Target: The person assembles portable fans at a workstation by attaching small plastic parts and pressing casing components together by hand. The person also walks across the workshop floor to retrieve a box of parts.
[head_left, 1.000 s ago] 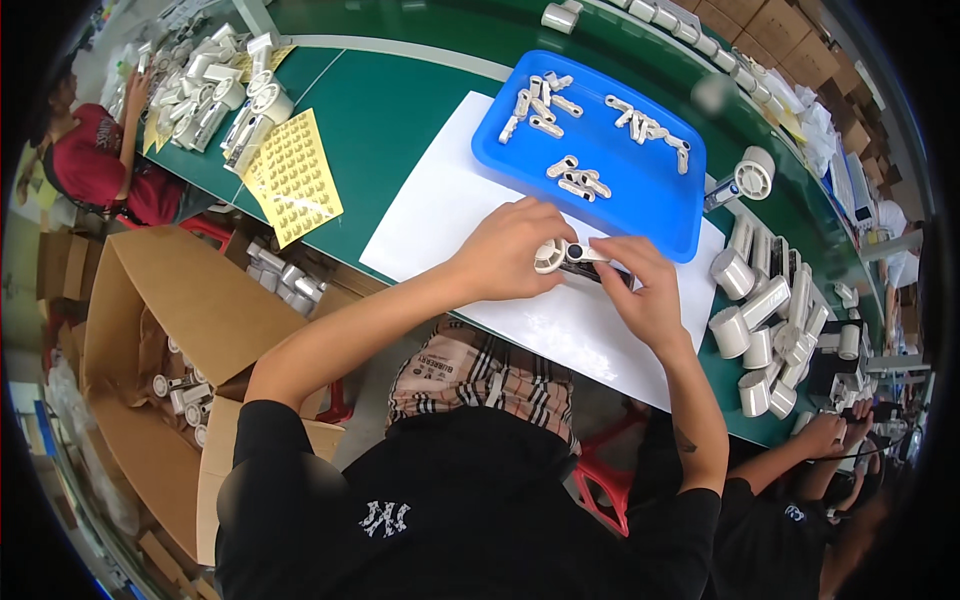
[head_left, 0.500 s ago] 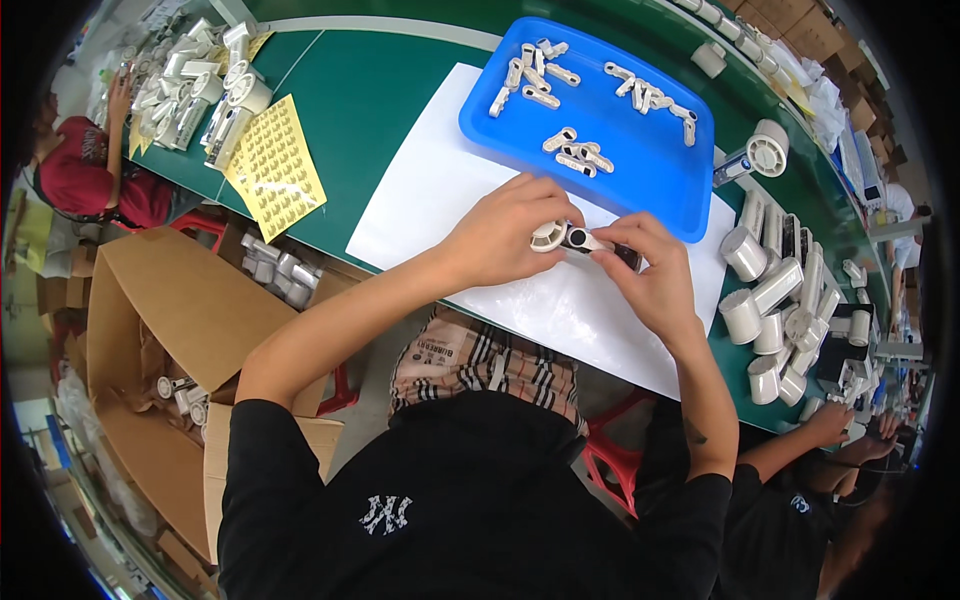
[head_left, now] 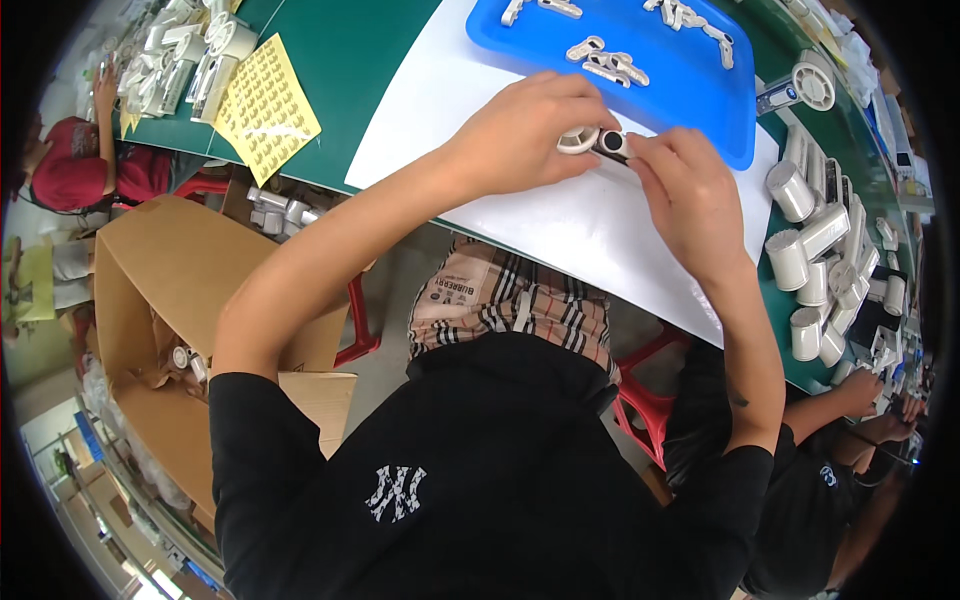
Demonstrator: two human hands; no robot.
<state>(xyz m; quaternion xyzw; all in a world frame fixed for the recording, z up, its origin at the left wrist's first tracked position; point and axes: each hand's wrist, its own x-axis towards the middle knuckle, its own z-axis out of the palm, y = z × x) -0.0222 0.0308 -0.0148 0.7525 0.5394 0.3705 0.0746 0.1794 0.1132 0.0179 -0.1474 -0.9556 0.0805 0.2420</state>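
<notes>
The round, spoked end of a white-and-dark plastic device is gripped by the L hand; a small white oblong pc w/ black dot, set against its dark part, is pinched b/w R hand thumb & fingers. Both are held over a glossy white sheet on the green table. Beyond, similar pcs are grouped in a blue plastic tray; white cyl.-headed plastic devices are heaped to the R. Far L, a yellow sticker sheet is laid by more white devices.

Progress: prob. mid-step, one pc at the device, neither released; whether it's seated can't be told. Several pcs are left in tray.

Vs 0.5 s ago: approx. same grip kept; view shifted, so hands & tray are seen higher, tray's far rim cut off.
</notes>
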